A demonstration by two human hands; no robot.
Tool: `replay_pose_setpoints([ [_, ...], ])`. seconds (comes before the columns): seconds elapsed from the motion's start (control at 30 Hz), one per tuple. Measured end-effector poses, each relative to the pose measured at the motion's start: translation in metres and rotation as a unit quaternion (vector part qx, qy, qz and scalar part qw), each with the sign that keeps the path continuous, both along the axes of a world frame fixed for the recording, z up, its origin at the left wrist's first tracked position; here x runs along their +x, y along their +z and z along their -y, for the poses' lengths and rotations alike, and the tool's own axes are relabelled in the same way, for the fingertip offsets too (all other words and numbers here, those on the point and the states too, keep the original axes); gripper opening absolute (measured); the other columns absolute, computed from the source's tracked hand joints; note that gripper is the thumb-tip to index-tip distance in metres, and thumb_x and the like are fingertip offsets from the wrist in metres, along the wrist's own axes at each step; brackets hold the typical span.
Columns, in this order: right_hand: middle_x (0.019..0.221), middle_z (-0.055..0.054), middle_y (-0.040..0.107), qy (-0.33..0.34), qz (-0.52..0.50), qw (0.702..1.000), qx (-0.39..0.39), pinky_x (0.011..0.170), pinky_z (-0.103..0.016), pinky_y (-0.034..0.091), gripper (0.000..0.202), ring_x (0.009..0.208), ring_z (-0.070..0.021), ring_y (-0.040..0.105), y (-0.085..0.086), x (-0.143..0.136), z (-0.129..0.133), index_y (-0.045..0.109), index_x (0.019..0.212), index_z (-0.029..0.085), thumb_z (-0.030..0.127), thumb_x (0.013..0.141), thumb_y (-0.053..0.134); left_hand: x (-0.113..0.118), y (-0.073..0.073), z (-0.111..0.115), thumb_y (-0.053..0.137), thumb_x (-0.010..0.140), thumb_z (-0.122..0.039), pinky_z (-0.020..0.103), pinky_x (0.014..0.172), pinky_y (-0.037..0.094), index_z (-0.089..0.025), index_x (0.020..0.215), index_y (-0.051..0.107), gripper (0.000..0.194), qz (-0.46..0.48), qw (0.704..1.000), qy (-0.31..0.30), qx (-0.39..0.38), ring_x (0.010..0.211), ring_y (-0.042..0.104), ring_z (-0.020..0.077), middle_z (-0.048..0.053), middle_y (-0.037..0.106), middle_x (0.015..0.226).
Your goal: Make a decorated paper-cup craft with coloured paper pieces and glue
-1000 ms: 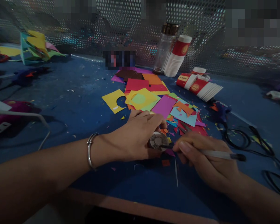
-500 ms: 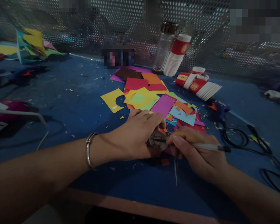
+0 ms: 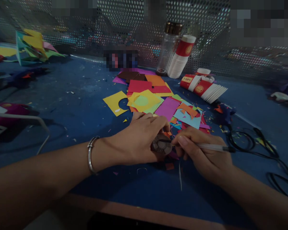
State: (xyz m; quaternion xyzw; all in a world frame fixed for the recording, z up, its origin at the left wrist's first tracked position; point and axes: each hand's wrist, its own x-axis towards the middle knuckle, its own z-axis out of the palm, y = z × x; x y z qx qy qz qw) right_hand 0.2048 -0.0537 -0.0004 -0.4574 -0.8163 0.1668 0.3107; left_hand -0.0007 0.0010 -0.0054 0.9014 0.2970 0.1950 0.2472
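Observation:
My left hand (image 3: 144, 137) curls around a small round greyish-brown piece (image 3: 162, 147) with dark lines drawn on its face, forming a ring with rays. Whether it is a flat disc or the end of something deeper is hidden by the fingers. In my right hand (image 3: 201, 153) is a pen (image 3: 212, 147) with a clear barrel and black end, pinched between thumb and fingers. Its tip points left onto the upper part of the round piece. Coloured paper scraps (image 3: 169, 107) lie just beyond both hands.
A clear bottle (image 3: 167, 51) and stacked paper cups (image 3: 179, 60) stand at the back, with more cups (image 3: 201, 86) lying nearby. A glue gun (image 3: 225, 113) and black cable (image 3: 244, 145) lie right. At left are a purple power strip (image 3: 11, 116) and another glue gun (image 3: 26, 76).
The pen tip has shifted slightly up on the round piece, and my right hand has moved a little with it. My left hand keeps its hold.

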Motion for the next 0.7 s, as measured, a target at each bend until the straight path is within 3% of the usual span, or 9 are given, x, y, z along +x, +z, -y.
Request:
replay_pose_setpoints([
  [0.7, 0.058, 0.004, 0.059, -0.01, 0.005, 0.999, 0.037, 0.048, -0.023, 0.04, 0.024, 0.044, -0.0083, 0.052, 0.0026, 0.0022, 0.0036, 0.061, 0.082, 0.019, 0.018, 0.099, 0.044, 0.0001, 0.0011, -0.0004, 0.07, 0.075, -0.04, 0.04, 0.089, 0.031, -0.021, 0.106, 0.053, 0.04, -0.003, 1.0, -0.005, -0.007, 0.101, 0.057, 0.0242, 0.002, 0.063, 0.104],
])
